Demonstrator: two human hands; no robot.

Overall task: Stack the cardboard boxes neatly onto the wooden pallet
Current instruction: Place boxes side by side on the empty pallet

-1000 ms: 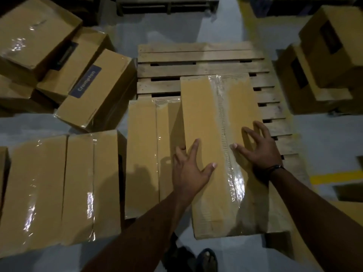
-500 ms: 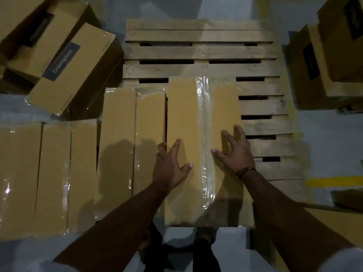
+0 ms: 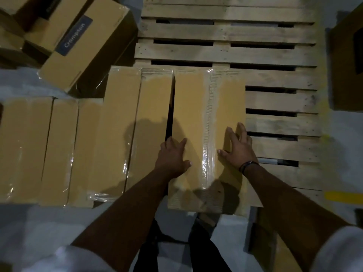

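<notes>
A long taped cardboard box (image 3: 192, 107) lies on the near left part of the wooden pallet (image 3: 275, 55), its near end overhanging the pallet's front edge. My left hand (image 3: 172, 156) rests flat on its top near the left edge, fingers spread. My right hand (image 3: 238, 148) presses flat on the top near the right edge. A second long box (image 3: 137, 122) lies right beside it on the left, with a narrow dark gap between them.
More long boxes (image 3: 39, 146) lie side by side on the floor to the left. A tumbled pile with a labelled box (image 3: 84, 42) sits at the upper left. Another box (image 3: 347, 67) stands right of the pallet. A yellow floor line (image 3: 343, 197) runs at the right.
The box under my hands has slid left and straightened until it lies parallel beside the neighbouring box. Both hands have stayed flat on its top, and the view has tilted further down.
</notes>
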